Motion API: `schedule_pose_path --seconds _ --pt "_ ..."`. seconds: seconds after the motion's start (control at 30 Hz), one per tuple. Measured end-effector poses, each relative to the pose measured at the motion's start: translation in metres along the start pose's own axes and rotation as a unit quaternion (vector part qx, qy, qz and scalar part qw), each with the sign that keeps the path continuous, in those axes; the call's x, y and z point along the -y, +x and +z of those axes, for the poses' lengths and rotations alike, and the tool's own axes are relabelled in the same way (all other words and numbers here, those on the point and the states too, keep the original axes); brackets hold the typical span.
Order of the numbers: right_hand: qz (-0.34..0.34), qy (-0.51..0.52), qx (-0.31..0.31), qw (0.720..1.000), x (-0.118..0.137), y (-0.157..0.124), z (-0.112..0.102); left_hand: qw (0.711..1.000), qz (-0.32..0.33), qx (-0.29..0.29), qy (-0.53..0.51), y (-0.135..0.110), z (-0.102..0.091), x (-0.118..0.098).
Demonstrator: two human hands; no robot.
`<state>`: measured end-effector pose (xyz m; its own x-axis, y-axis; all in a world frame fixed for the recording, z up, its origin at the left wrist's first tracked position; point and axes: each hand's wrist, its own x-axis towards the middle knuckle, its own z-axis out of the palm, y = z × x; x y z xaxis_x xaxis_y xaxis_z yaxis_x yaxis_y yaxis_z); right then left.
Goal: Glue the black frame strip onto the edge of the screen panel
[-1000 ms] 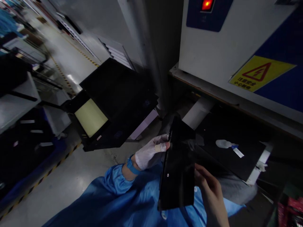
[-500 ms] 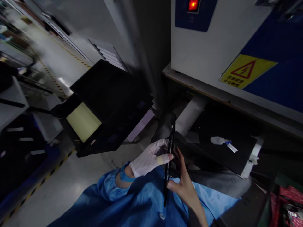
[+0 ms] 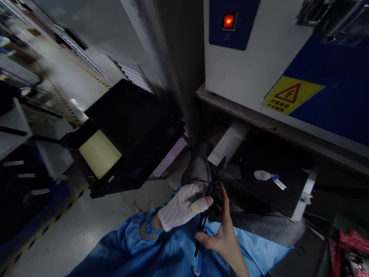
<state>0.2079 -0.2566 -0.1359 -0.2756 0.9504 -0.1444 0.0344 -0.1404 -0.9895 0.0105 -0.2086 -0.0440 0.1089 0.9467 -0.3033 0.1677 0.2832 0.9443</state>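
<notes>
Both hands pinch one thin black panel [image 3: 208, 204], seen nearly edge-on, standing tilted over my lap. My left hand [image 3: 182, 207], in a white glove with a taped fingertip, closes thumb and fingers on the panel's left face about midway up. My right hand [image 3: 219, 231] is bare, palm against the right face, thumb hooked around the lower edge, fingers spread upward along it. Panel sits just above my blue smock [image 3: 150, 250], top corner pointing toward a black tray table [image 3: 268, 184] ahead on the right. On that table lies a small white bottle [image 3: 262, 175] beside a white label strip [image 3: 279, 184], well apart from the panel. To the left, a black cart [image 3: 129, 130] with a pale yellow sheet [image 3: 99, 153] on its lower shelf stands on grey floor [image 3: 72, 227] with yellow-black hazard tape. Behind, a white and blue machine cabinet [image 3: 259, 65] shows a lit red button [image 3: 228, 21] and a yellow warning sticker [image 3: 291, 95]. Scene dim, details on panel surface unreadable.
</notes>
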Motion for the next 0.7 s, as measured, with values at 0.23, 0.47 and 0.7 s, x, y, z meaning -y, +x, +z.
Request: schedule_pose_path --seconds 0.23,0.47,0.7 --pt "-0.012 -0.086 -0.067 0.994 0.001 -0.005 0.005 0.998 -0.015 -0.053 -0.014 0.0 0.007 -0.004" --pt "-0.045 -0.121 -0.135 0.982 -0.003 -0.009 0.011 0.992 -0.042 -0.119 0.005 -0.003 0.013 -0.007" --pt "-0.056 -0.096 -0.168 0.98 -0.007 -0.018 0.023 0.995 0.006 -0.101 -0.015 -0.013 0.021 -0.003"
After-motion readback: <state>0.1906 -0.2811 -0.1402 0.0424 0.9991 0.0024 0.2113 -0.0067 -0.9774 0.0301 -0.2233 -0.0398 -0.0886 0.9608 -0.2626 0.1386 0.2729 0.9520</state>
